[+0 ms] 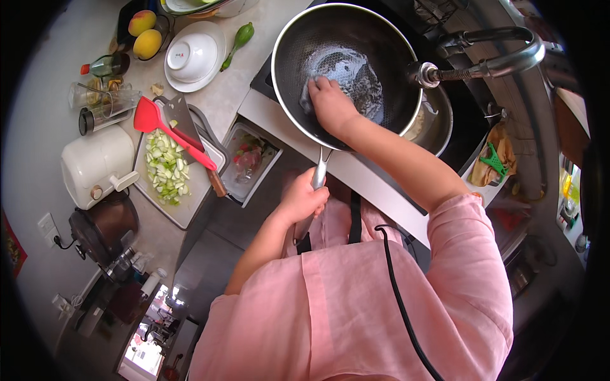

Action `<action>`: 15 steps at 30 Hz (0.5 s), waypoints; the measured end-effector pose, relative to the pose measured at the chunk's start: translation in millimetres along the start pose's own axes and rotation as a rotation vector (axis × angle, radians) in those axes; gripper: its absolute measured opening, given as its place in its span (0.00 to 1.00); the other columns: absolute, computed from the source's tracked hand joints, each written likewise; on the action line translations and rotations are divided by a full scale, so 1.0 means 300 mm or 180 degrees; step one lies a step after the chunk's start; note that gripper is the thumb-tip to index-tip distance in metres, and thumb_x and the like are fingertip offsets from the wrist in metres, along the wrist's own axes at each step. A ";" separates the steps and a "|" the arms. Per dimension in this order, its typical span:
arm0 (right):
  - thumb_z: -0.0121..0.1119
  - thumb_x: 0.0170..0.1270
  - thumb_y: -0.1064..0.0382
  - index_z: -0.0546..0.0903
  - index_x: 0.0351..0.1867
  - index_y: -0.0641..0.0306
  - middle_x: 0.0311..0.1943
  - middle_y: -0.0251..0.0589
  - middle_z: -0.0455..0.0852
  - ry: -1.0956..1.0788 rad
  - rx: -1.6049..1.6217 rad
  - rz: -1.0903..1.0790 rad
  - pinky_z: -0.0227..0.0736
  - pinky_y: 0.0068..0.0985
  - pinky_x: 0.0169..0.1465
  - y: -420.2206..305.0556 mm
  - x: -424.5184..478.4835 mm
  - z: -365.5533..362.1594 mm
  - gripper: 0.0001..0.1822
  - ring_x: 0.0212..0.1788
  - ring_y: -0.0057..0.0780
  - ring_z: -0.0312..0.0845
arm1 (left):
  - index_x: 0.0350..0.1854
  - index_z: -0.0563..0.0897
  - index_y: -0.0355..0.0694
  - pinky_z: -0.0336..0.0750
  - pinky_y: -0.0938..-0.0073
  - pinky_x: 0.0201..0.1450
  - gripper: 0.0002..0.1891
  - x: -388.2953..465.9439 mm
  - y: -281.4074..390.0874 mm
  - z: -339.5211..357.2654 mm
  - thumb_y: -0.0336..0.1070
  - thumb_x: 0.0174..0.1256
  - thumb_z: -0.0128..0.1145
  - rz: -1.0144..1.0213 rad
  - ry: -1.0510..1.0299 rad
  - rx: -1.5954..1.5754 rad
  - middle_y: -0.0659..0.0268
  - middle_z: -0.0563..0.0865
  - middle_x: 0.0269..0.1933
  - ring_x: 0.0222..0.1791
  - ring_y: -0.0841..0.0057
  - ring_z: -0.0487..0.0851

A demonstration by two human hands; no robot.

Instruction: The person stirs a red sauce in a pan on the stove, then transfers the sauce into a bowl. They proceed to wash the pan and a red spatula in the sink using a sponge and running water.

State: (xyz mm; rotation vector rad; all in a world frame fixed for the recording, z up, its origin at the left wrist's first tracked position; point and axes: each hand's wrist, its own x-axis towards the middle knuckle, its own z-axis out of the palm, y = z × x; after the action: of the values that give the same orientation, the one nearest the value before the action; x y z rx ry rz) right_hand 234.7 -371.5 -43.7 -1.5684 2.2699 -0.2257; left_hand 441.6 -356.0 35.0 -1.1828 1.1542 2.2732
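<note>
My left hand [305, 197] grips the metal handle [320, 174] of a deep black wok [381, 43] with a pale rim. The wok is tilted, its inside facing me, with a honeycomb pattern and a wet sheen at the bottom. Inside it, my right hand [331, 102] reaches down to the left part of the wet area, fingers bent. A greyish, wet-looking patch [307, 100] shows beside the fingers; whether it is a cloth, a scrubber or foam cannot be made out. The fingertips are partly hidden.
A metal faucet [505, 66] juts over the wok's right rim. Behind that rim sits a steel pan [443, 121]. At left, a cutting board [190, 205] carries chopped green vegetable [167, 164], a cleaver [183, 116] and a red spatula [176, 135]. An open waste bin [250, 159] hangs beside it.
</note>
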 end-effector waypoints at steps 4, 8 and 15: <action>0.49 0.63 0.71 0.76 0.53 0.74 0.53 0.51 0.75 0.0381 0.0143 0.0490 0.78 0.36 0.55 0.151 0.084 -0.011 0.17 0.56 0.50 0.72 | 0.40 0.67 0.40 0.68 0.76 0.17 0.08 -0.008 0.021 -0.021 0.24 0.63 0.50 0.0057 -0.0044 0.0036 0.67 0.73 0.22 0.15 0.80 0.72; 0.47 0.63 0.73 0.74 0.55 0.76 0.55 0.55 0.74 -0.0088 0.0279 0.0341 0.75 0.39 0.58 0.105 -0.079 -0.020 0.18 0.56 0.53 0.72 | 0.40 0.69 0.38 0.69 0.76 0.17 0.07 0.005 -0.008 -0.015 0.26 0.63 0.51 0.0080 -0.0022 0.0111 0.67 0.74 0.21 0.15 0.81 0.74; 0.49 0.58 0.76 0.76 0.58 0.71 0.53 0.54 0.77 0.0154 0.0261 0.0555 0.72 0.38 0.60 0.177 0.056 -0.053 0.23 0.54 0.52 0.73 | 0.41 0.70 0.37 0.70 0.77 0.17 0.07 0.010 -0.027 -0.006 0.27 0.62 0.52 0.0183 0.0067 0.0204 0.68 0.75 0.21 0.16 0.81 0.75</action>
State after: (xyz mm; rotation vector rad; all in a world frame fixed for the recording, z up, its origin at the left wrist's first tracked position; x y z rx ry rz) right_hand 177.2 -368.8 -50.4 -1.3295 2.3865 -0.3082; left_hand 445.6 -352.6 27.7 -1.1666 1.2747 2.2527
